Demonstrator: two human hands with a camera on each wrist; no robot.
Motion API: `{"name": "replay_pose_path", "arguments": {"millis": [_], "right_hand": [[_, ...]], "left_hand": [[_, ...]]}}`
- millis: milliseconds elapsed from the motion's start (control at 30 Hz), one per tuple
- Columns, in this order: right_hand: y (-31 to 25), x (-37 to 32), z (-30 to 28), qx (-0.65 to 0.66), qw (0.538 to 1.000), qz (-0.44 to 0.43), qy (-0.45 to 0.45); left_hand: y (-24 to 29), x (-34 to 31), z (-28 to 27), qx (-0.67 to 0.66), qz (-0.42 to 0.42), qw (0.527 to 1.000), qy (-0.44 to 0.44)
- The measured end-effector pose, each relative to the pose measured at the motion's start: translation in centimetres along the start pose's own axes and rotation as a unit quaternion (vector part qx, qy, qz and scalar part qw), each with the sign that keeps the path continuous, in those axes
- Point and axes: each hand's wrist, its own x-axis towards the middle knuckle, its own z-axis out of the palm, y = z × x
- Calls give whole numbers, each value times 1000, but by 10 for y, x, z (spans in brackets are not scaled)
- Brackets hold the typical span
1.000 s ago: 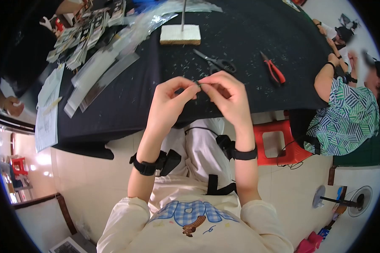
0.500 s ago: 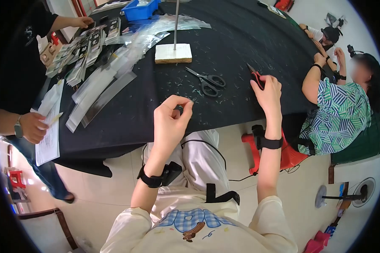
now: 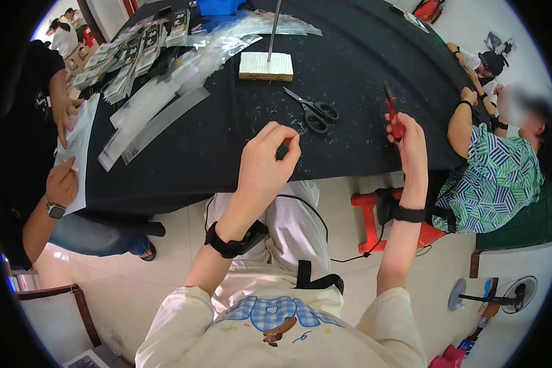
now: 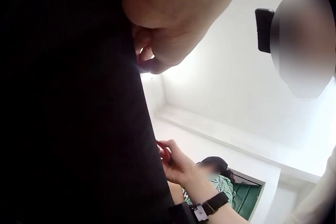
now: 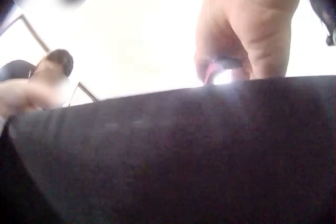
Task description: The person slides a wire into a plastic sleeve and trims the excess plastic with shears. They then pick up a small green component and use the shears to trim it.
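My right hand (image 3: 414,146) grips a pair of red-handled pliers (image 3: 392,110) over the right side of the black-covered table, its dark nose pointing away from me. The red handle also shows inside the right hand in the right wrist view. My left hand (image 3: 265,161) is near the table's front edge, thumb and index fingertips pinched together at a tiny dark thing, too small to make out. Beyond that hand lie black-handled scissors (image 3: 316,115), blades pointing to the far left. The tablecloth edge partly hides the left fingertips in the left wrist view.
A white block (image 3: 265,66) with an upright metal rod stands behind the scissors. Clear plastic sleeves (image 3: 159,119) and printed cards (image 3: 132,61) spread over the left side. Small clippings dot the cloth. One person stands with papers at left; others sit at right.
My hands were together at a small dark thing; the right hand then moved right to the pliers and now holds them. The left hand keeps its pinch. The person at left leans over the papers.
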Motion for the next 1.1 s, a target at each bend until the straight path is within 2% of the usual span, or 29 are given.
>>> {"name": "replay_pose_path", "arguments": {"millis": [33, 67, 167, 233, 300, 400, 567, 633, 667, 767, 900, 1033, 1100], "right_hand": [[-3, -11, 8, 199, 978, 21, -55], [-4, -20, 15, 391, 913, 41, -106], [-4, -43, 34, 519, 825, 102, -198], [-7, -61, 45, 550, 793, 152, -213], [-6, -82, 51, 562, 771, 163, -249], [-7, -107, 55, 548, 769, 158, -288], [-8, -122, 59, 494, 797, 133, -320], [-12, -127, 62, 443, 839, 143, -281], [-15, -129, 65, 446, 843, 159, -257], [-14, -133, 69, 434, 844, 170, -267], [-11, -135, 77, 399, 867, 122, -273], [-11, -135, 82, 431, 851, 124, -275], [-10, -136, 84, 424, 854, 125, -273]], "left_hand": [[-1, 2, 1, 0, -5, 1000, -1], [-2, 5, 2, 15, 7, 1000, -10], [-5, 12, 3, 42, 21, 999, -26], [-6, 14, 3, 57, 25, 998, -30], [-6, 11, 3, 60, 32, 997, -22], [-8, 3, 6, 49, 40, 998, -16], [-7, 3, 5, 30, 27, 999, -6], [-7, 3, 4, 28, 23, 999, 4], [-8, 3, 3, 26, 25, 999, 7], [-8, 4, 3, 24, 28, 999, 13], [-5, 4, 0, 42, 15, 999, -5], [-7, 4, 1, 46, 9, 999, -7], [-9, 3, 3, 30, 41, 999, 7]]}}
